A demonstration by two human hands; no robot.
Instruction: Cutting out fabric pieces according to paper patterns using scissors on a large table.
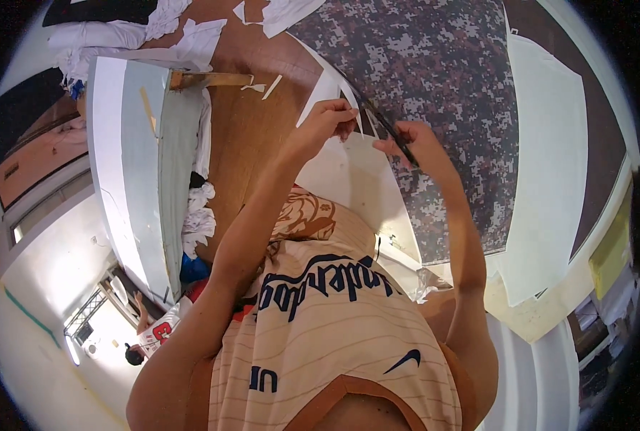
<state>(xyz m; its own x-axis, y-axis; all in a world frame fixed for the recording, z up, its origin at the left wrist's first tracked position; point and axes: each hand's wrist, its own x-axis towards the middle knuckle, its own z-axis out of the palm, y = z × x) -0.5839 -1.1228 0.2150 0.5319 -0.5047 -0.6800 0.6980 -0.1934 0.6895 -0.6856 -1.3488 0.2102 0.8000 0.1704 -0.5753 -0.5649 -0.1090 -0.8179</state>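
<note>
A sheet of dark camouflage-patterned fabric [435, 86] covers much of the table on the right. My right hand [424, 147] is closed around a long, thin, black thing [388, 129], whose exact kind I cannot tell. It slants along the fabric's left edge, its near end by my fingers. My left hand [327, 128] is to its left, fingers curled in a pinch near narrow white strips. Whatever lies between those fingertips is too small to make out. Beneath both hands shows the pale table surface [352, 176].
A long white sheet [546, 165] lies right of the camouflage fabric. Left of me stands a pale blue-white panel structure [137, 158] with a wooden bar [212, 80]. White scraps [199, 215] lie on the brown floor [244, 136]. Another person [151, 334] is at the far lower left.
</note>
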